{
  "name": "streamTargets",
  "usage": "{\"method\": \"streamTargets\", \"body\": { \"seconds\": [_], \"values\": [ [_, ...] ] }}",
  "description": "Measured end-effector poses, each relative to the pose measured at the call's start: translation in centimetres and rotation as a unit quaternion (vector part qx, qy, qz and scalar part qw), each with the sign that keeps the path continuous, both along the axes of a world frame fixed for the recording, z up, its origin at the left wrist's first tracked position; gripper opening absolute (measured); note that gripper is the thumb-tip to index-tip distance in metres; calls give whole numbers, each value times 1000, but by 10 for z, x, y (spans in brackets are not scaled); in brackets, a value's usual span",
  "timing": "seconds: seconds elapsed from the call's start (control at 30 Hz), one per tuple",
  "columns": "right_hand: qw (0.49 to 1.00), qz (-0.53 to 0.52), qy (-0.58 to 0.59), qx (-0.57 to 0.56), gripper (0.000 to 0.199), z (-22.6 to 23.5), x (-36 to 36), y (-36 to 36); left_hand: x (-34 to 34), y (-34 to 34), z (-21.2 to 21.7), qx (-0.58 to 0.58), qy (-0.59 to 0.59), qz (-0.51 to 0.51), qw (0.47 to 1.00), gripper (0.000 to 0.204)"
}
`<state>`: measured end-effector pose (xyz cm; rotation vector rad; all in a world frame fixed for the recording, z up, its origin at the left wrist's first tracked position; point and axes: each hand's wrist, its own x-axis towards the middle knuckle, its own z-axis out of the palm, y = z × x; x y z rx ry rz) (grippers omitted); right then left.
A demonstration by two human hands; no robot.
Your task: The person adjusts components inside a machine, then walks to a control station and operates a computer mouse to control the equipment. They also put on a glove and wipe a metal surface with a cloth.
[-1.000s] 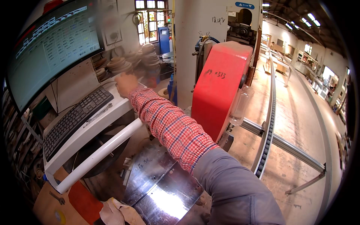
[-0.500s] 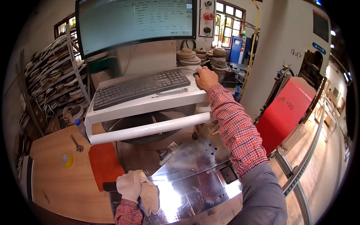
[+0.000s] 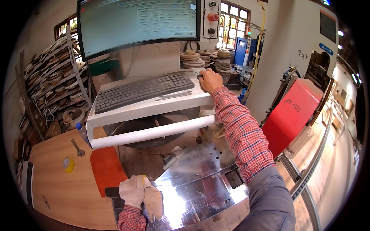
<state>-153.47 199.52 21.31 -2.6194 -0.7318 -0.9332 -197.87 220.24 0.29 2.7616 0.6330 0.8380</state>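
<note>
My right hand is bare and rests over a dark computer mouse at the right end of a white keyboard shelf. Only the front of the mouse shows past the fingers. A dusty black keyboard lies left of it, with a metal wrench along its front edge. Over the shelf hangs a wide monitor showing a table of entries. Low down, my left hand wears a pale knit work glove and is closed on a loose beige work glove, above a shiny metal plate; its fingertips are hidden.
On the wooden table at left lie an adjustable wrench, a yellow tape roll and an orange sheet. A red machine guard stands at right beside a rail. A loaded rack fills the back left.
The view has shifted very slightly. Both hands keep their places, the right on the mouse and the left with the loose work glove.
</note>
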Motion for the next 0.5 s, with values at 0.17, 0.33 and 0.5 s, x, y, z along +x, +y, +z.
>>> {"method": "streamTargets", "body": {
  "seconds": [0.17,0.33,0.5],
  "values": [
    [1000,0,-5,5,25,0,-1,-1,0,1,-2,1,-7,-6,1000,35],
    [1000,11,-11,-1,28,-1,2,-2,1,2,-3,-6,-4,-8,1000,35],
    [1000,15,-7,-2,27,-1,0,3,-2,2,0,1,-5,-7,1000,35]
  ]
}}
